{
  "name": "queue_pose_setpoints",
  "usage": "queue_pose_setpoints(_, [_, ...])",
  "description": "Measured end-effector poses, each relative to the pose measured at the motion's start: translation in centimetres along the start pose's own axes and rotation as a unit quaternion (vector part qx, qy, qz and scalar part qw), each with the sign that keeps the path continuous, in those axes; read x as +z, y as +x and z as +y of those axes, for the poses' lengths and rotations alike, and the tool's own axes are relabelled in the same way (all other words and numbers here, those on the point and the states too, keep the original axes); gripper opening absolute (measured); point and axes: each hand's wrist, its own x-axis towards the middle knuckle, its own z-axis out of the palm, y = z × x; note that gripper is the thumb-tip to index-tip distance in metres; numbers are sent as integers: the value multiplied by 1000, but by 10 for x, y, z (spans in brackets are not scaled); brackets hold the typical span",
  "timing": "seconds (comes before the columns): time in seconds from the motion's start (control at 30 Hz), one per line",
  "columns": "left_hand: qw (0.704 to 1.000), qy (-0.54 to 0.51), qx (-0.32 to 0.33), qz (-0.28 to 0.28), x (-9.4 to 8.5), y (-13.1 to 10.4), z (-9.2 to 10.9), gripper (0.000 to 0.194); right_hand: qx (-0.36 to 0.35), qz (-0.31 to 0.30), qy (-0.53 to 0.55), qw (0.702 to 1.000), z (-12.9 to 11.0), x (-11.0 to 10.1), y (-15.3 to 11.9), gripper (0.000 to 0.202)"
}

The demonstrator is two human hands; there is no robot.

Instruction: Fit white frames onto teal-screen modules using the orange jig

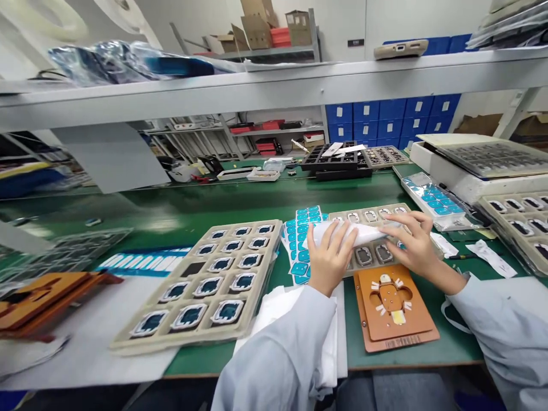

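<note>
Across the lower half of the frame, one green bench (240, 200).

Left of centre, one large beige tray (201, 285): fifteen pockets in three columns of five, fourteen filled with dark-blue-centred parts, one in the left column bare and dark.

Right of centre, under the hands, a second beige tray (372, 254), partly covered. Five pockets countable along its far row, two more below the sheet, the rest hidden.

Lower right of centre, one orange fixture plate (391, 305) with a small part seated in its middle. A second orange fixture (43, 297) at the far left edge.

Between the two trays, one sheet of blue stickers (299, 240); too crowded and too far overlapped for a sure count.

At centre right, one thin white sheet (363, 233), held over the second tray and touching it.

Left hand (329, 260): fingers curled over the sheet's left end, pinching it. Right hand (413, 242): fingers spread and laid flat on the right end, pressing it down against the tray.

Step in hand, by the look of it: handling the white sheet over the tray's parts, midway. Floppy and light, probably, so calling for both ends kept under control and a light touch, lest the small parts beneath shift in their pockets.
</note>
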Motion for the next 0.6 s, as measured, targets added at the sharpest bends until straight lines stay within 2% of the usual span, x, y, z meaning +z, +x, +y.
queue_pose_setpoints(0.17, [1000, -5, -1, -15, -2, 0, 1, 30, -37, -1, 12, 999, 0, -4, -1, 34])
queue_pose_setpoints(0.33, [998, -8, -27, -61, -2, -2, 1, 32, -43, 2, 64, 997, -4, -9, 1, 20])
queue_pose_setpoints(0.43, [982, -2, -117, -147, 0, -6, -2, 39, -26, -6, 121, 992, -10, -20, -1, 24])
queue_pose_setpoints(0.53, [946, -7, -206, -252, 4, -9, -6, 52, -5, -17, 160, 987, -12, -34, -9, 24])
queue_pose_setpoints(0.6, [922, -8, -236, -307, 7, -11, -8, 58, -9, -43, 177, 983, -12, -42, -16, 23])
